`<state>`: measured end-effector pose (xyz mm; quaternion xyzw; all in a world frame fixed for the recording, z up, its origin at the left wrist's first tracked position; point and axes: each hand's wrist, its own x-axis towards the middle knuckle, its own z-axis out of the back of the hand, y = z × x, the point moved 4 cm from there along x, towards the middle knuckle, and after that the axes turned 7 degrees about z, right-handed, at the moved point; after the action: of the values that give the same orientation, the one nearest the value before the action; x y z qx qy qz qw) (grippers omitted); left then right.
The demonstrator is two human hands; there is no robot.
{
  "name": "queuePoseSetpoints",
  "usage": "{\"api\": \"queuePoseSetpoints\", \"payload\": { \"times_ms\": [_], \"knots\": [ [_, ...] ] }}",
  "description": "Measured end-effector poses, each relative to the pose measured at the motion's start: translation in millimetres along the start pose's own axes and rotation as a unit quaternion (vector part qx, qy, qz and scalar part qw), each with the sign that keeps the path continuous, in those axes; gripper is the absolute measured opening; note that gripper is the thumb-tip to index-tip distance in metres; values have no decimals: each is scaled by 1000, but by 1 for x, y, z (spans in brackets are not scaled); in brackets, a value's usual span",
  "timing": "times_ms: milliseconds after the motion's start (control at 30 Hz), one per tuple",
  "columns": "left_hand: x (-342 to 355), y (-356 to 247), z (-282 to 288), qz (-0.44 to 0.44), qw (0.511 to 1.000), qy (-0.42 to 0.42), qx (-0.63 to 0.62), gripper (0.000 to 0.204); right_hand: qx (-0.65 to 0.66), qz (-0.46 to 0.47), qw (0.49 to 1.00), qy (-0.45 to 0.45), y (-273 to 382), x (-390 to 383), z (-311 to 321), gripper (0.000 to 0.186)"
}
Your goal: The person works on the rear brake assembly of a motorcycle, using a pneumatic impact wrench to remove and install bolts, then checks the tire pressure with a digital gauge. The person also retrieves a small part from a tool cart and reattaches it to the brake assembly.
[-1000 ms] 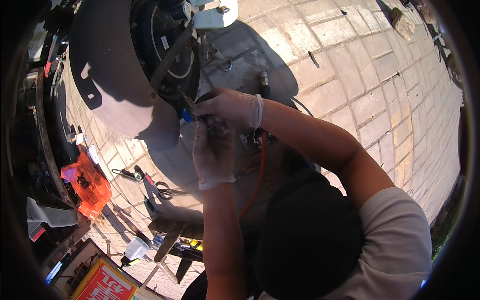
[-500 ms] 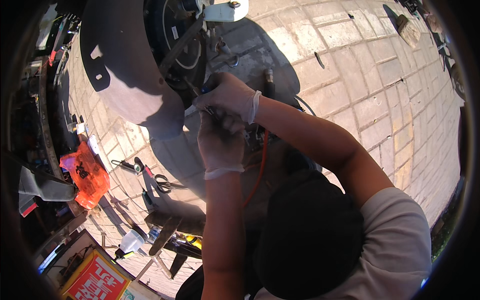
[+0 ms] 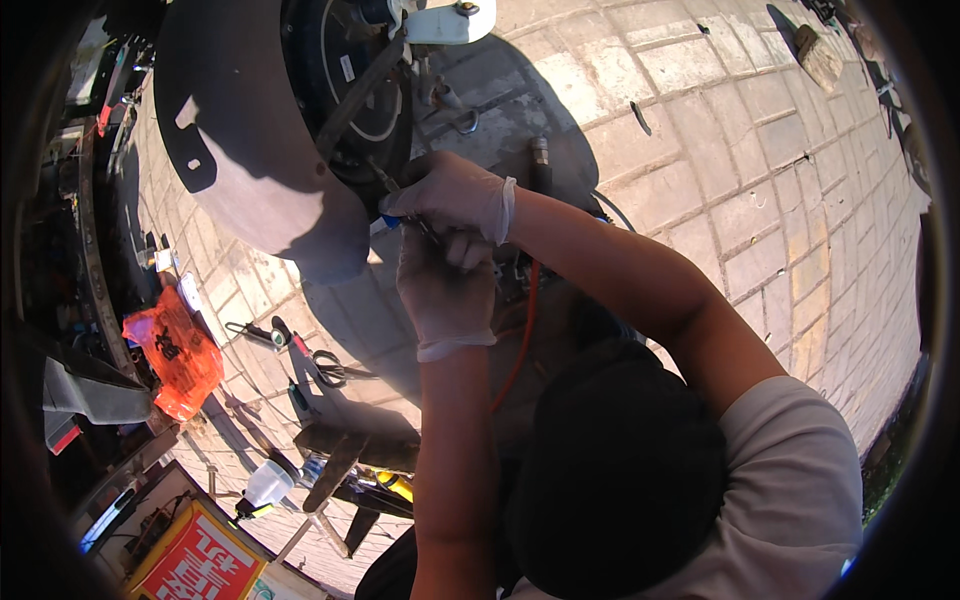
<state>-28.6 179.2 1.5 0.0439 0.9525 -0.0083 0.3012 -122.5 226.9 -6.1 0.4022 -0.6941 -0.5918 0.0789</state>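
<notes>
My right hand, in a pale thin glove, is closed with its fingertips around a thin metallic piece that points toward the wheel. A small blue part shows at those fingertips. Just below it, my left hand, also gloved, is closed and touches the right; what it grips is mostly hidden by the fingers. Both hands are beside the lower edge of a large dark mudguard. Beyond them is the dark wheel of a vehicle, crossed by a dark bar.
An orange-red plastic bag lies on the paving at left, near cable-like black loops. An orange hose runs beside my left forearm. A clear bottle is at lower left. A stone block rests at far right.
Both hands stay together by the mudguard. The left hand has shifted slightly right and down, and more of the blue part shows at the right fingertips.
</notes>
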Motion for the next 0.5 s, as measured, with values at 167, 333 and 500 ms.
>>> {"api": "queuePoseSetpoints", "payload": {
  "times_ms": [167,333,500],
  "knots": [
    [1,2,-5,9,999,35,17,24,-8,20,999,-46,16,-8,-1,31],
    [2,7,-7,33,996,80,16,22,113,-35,993,18,15,-10,1,36],
    [2,1,-6,-8,999,38,4,25,-185,107,976,-36,33,-16,-1,34]
  ]
}}
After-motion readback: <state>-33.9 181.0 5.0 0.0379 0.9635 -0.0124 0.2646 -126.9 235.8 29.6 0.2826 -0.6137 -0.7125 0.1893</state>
